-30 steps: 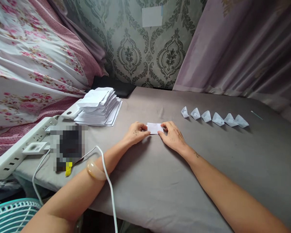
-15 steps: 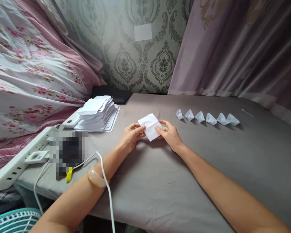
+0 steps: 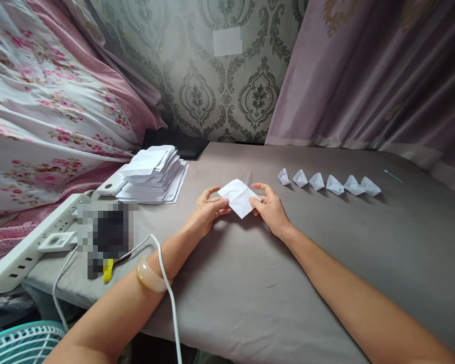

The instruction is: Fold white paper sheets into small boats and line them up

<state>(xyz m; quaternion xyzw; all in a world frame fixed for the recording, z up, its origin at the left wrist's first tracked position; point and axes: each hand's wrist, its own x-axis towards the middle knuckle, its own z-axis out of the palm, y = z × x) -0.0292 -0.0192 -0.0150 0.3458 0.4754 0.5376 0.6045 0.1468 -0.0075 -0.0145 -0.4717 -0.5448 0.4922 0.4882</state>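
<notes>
A small white paper sheet (image 3: 238, 197) with a crease across it is held just above the grey cloth-covered table (image 3: 326, 253), turned like a diamond. My left hand (image 3: 208, 211) pinches its left corner and my right hand (image 3: 272, 207) pinches its right corner. Both hands have fingers closed on the paper's edges. To the right of my right hand runs a row of several small folded white paper boats (image 3: 328, 182).
A stack of white paper sheets (image 3: 153, 174) lies at the left back of the table. A white power strip (image 3: 34, 237), a white cable (image 3: 167, 293) and a blurred dark object (image 3: 106, 237) sit at the left edge. Floral bedding (image 3: 41, 101) and curtains (image 3: 382, 76) surround the table.
A second ago the paper lay folded flat as a narrow strip under both hands. It has since been lifted and opened out into a square held by its corners.
</notes>
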